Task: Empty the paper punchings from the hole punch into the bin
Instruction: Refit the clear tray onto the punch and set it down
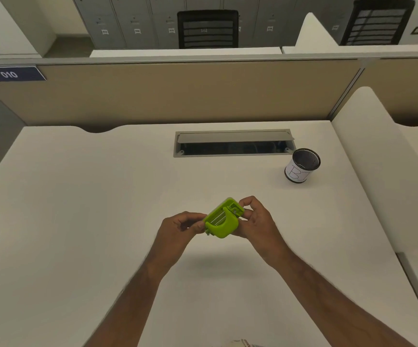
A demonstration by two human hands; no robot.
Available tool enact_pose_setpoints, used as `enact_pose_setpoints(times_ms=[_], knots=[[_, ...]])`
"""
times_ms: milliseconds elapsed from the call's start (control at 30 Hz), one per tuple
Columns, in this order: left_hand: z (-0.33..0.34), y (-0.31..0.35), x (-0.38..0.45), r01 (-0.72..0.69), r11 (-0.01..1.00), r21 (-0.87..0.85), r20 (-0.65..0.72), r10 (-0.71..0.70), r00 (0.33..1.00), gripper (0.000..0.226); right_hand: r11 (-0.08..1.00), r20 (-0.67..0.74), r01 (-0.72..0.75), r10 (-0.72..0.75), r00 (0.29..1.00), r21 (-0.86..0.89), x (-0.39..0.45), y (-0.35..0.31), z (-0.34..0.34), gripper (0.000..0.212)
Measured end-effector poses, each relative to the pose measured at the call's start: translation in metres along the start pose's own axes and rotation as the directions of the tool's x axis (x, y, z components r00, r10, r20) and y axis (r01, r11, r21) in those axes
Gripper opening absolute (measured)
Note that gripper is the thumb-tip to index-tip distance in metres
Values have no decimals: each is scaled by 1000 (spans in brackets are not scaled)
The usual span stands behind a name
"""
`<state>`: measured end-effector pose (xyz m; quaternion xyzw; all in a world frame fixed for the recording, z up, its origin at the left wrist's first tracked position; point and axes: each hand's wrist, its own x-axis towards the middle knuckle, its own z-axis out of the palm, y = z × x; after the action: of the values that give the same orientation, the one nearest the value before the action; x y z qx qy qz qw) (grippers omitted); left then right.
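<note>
Fingers of left hand (178, 225) and right hand (255, 219) pinch opposite ends of hole punch (221, 219).

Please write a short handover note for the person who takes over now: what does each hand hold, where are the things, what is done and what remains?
Left hand: pinches the left end of the green hole punch.
Right hand: grips its right end.
The punch is held above the white desk.
Bin: the black mesh cup with a paper label stands upright, far right on the desk.
Done: punch picked up.
Left: open it over the cup and tip the punchings in. None are visible yet.
</note>
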<state>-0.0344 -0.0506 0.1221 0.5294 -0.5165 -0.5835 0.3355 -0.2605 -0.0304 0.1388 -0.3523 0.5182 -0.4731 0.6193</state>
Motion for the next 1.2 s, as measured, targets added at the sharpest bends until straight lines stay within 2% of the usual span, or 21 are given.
enact_pose_setpoints(times_ms=[233,367,433,533,633,733,833,900,1033,1100,1200], knots=[[3,1,2,-18,999,38,-31,19,999,19,1000,11,-2,2,1000,2,0,2,-3,33],[4,4,-1,-41,998,-54,69,45,997,28,1000,24,-8,8,1000,-1,1,4,-4,34],[4,5,-2,-53,998,-34,117,57,991,32,1000,37,-7,8,999,-11,1,4,-4,34],[3,6,0,-78,995,64,80,73,994,31,1000,45,2,-1,999,-26,0,7,-2,33],[1,3,2,-89,994,63,54,86,995,32,1000,46,23,-22,999,-20,2,11,2,32],[0,-1,1,-55,997,-61,83,60,995,29,999,20,11,-12,1000,49,5,16,6,31],[4,-4,-2,36,968,-250,78,-17,997,29,980,-7,-8,10,1000,198,8,22,9,25],[10,-7,-6,66,951,-301,86,-42,995,28,954,-28,-25,35,999,299,11,26,11,22],[23,-5,-11,39,979,-203,12,-37,999,25,927,-57,-35,60,997,373,11,29,11,23],[27,-4,-9,30,986,-164,-56,-40,998,23,930,-63,-26,53,997,367,10,29,10,24],[27,-5,-6,20,989,-147,-87,-33,996,25,939,-76,-10,38,996,345,11,28,9,23]])
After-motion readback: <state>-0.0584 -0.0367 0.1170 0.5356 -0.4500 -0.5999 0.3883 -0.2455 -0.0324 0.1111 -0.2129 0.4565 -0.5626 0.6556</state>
